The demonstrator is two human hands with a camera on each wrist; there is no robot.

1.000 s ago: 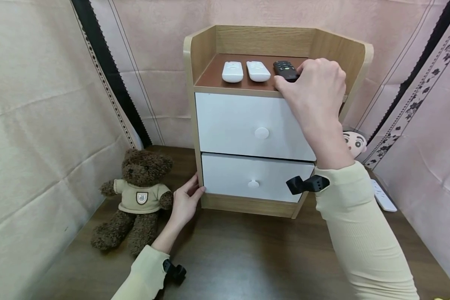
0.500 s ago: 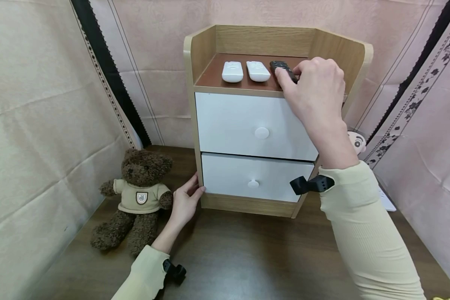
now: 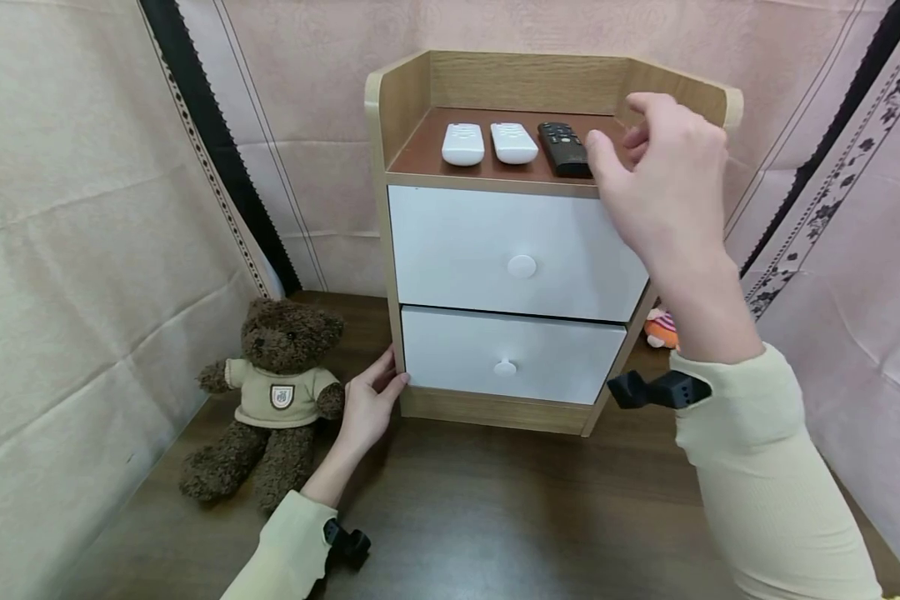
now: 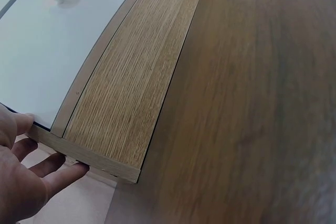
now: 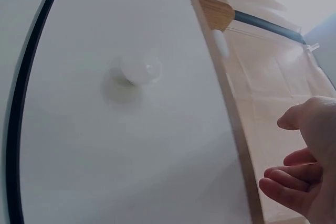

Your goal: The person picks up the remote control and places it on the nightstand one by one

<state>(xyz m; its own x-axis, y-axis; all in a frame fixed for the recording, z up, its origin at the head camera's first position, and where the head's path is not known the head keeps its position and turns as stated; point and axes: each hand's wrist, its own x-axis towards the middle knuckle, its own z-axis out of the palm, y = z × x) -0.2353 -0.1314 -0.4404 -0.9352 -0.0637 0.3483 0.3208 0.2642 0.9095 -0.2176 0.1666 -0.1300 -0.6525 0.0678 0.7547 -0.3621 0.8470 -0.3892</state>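
Observation:
A small wooden drawer cabinet [image 3: 495, 417] with two white drawers stands on the table. Its left front edge is held by my left hand [image 3: 371, 404], the thumb at the front and the fingers along the side, as the left wrist view also shows. My right hand [image 3: 667, 175] hovers over the right part of the top shelf, fingers loosely bent and holding nothing. Just left of its thumb lies a black remote control [image 3: 565, 150] on the brown shelf. Beside that, in a row, lie two white remotes, one in the middle [image 3: 513, 143] and one at left [image 3: 463, 145].
A brown teddy bear [image 3: 281, 400] in a beige shirt sits left of the cabinet, close to my left forearm. An orange and white toy [image 3: 661, 329] shows partly behind my right wrist. Raised wooden panels [image 3: 525, 82] border the shelf. Pale curtains [image 3: 105, 250] surround the table.
My right hand has straightened the black remote on the shelf, let go of it and moved right and up. The left hand keeps its place on the cabinet.

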